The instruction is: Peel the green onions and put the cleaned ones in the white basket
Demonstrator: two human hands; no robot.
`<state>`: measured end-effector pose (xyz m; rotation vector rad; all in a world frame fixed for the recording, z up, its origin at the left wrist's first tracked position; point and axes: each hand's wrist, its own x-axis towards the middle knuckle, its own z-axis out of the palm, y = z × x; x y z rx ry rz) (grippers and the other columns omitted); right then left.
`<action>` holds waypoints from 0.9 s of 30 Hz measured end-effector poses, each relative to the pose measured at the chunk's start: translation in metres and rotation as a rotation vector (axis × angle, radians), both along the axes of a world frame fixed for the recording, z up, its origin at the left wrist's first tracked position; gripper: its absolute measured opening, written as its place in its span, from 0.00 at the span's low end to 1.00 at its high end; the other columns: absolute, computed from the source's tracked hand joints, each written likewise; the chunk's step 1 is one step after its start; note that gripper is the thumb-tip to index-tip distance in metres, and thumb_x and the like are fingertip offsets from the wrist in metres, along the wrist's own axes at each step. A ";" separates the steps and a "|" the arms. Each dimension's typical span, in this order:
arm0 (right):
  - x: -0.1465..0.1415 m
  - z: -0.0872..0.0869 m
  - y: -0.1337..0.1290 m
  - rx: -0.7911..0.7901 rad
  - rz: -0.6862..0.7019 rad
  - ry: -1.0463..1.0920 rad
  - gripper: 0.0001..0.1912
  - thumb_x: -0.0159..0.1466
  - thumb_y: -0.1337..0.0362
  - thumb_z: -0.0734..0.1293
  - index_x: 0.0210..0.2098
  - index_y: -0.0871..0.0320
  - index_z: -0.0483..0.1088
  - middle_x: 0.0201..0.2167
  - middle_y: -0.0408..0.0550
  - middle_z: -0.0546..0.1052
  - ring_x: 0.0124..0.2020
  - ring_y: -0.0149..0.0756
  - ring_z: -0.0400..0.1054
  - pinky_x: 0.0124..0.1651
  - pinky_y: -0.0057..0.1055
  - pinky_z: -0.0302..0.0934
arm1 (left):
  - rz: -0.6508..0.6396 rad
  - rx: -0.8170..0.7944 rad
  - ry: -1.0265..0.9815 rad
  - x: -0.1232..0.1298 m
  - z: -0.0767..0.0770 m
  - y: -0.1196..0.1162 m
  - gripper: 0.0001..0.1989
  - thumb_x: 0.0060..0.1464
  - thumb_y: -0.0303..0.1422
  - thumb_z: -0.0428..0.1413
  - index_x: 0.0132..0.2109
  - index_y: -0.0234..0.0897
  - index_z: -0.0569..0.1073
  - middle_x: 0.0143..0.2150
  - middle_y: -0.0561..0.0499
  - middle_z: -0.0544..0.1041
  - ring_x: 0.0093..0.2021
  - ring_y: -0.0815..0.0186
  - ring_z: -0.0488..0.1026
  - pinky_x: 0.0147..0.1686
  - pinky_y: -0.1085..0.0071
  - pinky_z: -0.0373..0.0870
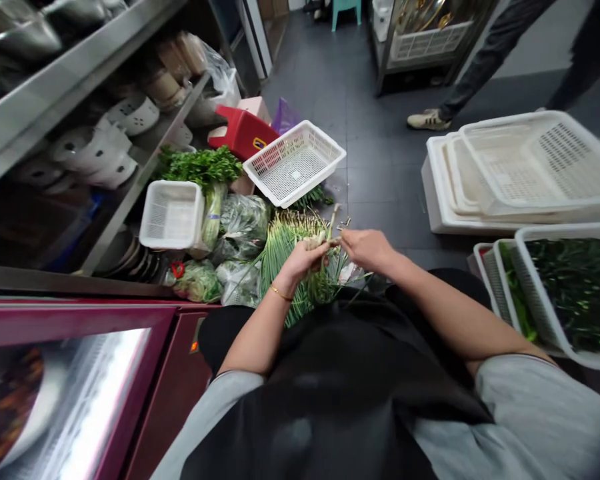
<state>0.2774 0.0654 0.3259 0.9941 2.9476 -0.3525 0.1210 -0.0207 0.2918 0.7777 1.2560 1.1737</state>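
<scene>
A large heap of green onions point(277, 257) lies on the floor in front of my knees, root ends facing away. My left hand point(306, 259) is closed round a few green onions point(334, 223) above the heap, their pale root ends sticking up past the fingers. Just to the right, my right hand point(367, 247) pinches the end of one of these stalks, its fingers partly hidden behind the hand. Bits of trimmings and a crumpled pale scrap point(349, 271) lie beneath the right hand.
A white perforated basket point(296, 175) sits tilted beyond the heap, beside a red plastic stool point(245, 133). Leafy greens point(203, 165), bagged vegetables and a white tub point(173, 215) stand left. Stacked white crates point(443, 190) and baskets of greens point(580, 287) are right. Another person's leg point(480, 63) is ahead.
</scene>
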 end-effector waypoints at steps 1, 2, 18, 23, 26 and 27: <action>0.005 0.009 0.008 0.034 -0.013 -0.003 0.18 0.70 0.56 0.53 0.39 0.58 0.70 0.35 0.54 0.79 0.31 0.38 0.69 0.27 0.31 0.47 | -0.022 -0.008 -0.012 -0.003 -0.001 -0.004 0.25 0.42 0.47 0.65 0.38 0.29 0.75 0.20 0.54 0.69 0.15 0.79 0.55 0.15 0.77 0.48; 0.010 0.018 0.017 0.065 -0.025 0.001 0.18 0.70 0.56 0.53 0.39 0.58 0.70 0.35 0.54 0.79 0.31 0.38 0.69 0.27 0.31 0.45 | -0.034 -0.013 -0.013 -0.006 -0.002 -0.007 0.24 0.41 0.46 0.66 0.37 0.28 0.76 0.20 0.54 0.69 0.15 0.79 0.55 0.15 0.77 0.48; 0.083 0.058 0.126 0.021 -0.321 0.291 0.20 0.69 0.58 0.60 0.31 0.65 0.75 0.31 0.55 0.77 0.33 0.30 0.68 0.37 0.32 0.55 | 0.017 -0.064 0.072 -0.036 -0.027 -0.043 0.22 0.38 0.45 0.67 0.32 0.28 0.75 0.21 0.51 0.72 0.17 0.77 0.58 0.16 0.78 0.48; 0.021 -0.013 0.090 -0.474 -0.253 0.295 0.21 0.60 0.51 0.69 0.44 0.62 0.75 0.44 0.62 0.78 0.45 0.44 0.72 0.46 0.37 0.62 | -0.019 -0.082 0.146 -0.032 -0.028 -0.042 0.23 0.41 0.46 0.65 0.34 0.29 0.77 0.21 0.51 0.72 0.17 0.77 0.57 0.17 0.77 0.48; -0.022 -0.018 0.045 -0.709 -0.073 0.619 0.26 0.67 0.49 0.59 0.60 0.54 0.65 0.53 0.54 0.75 0.54 0.42 0.69 0.55 0.41 0.62 | -0.065 -0.073 0.121 -0.025 -0.025 -0.038 0.22 0.41 0.46 0.65 0.33 0.29 0.77 0.25 0.49 0.74 0.17 0.77 0.56 0.17 0.76 0.47; -0.035 -0.014 0.029 -0.739 -0.015 0.630 0.27 0.68 0.49 0.58 0.61 0.53 0.64 0.54 0.53 0.74 0.55 0.43 0.68 0.57 0.44 0.60 | -0.073 -0.060 0.101 -0.023 -0.025 -0.036 0.22 0.41 0.46 0.65 0.33 0.29 0.76 0.26 0.49 0.75 0.17 0.77 0.56 0.17 0.75 0.47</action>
